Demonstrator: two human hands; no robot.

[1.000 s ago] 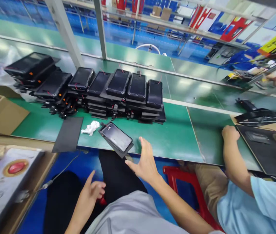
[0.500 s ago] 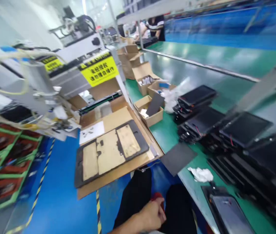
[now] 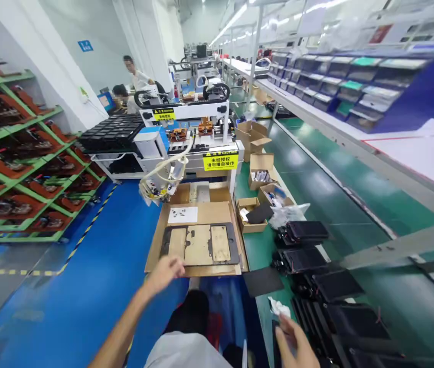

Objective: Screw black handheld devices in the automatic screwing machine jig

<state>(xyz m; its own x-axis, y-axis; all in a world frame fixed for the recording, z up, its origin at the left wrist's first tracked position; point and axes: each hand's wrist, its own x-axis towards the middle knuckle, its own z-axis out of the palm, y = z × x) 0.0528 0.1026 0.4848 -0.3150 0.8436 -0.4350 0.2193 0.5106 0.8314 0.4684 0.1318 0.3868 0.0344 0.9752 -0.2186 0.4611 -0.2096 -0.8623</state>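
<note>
My left hand (image 3: 168,273) hovers at the near left corner of a cardboard sheet (image 3: 217,212), its fingers loosely bent and nothing visible in them. Beside it on the cardboard lies a black frame (image 3: 234,243) with tan panels (image 3: 197,248) set in it. At the lower right my right hand (image 3: 297,345) is over the green bench, thumb and fingers apart. Just beyond its fingertips is a crumpled white tissue (image 3: 278,306); I cannot tell if they touch. Part of a flat black device (image 3: 276,340) shows beside that hand, the remainder covered.
Stacked black screen units (image 3: 305,258) line the green bench, with a black sheet (image 3: 263,281) near its edge. Small cardboard boxes (image 3: 253,225) stand farther back. A machine with a yellow caution sign (image 3: 220,161) is ahead. Green racks (image 3: 29,163) stand left; two people are behind the machine.
The view has swung up and right. My left hand has come into view by the cardboard. One hand was low over my lap; now my right hand is at the bench, by the tissue.
</note>
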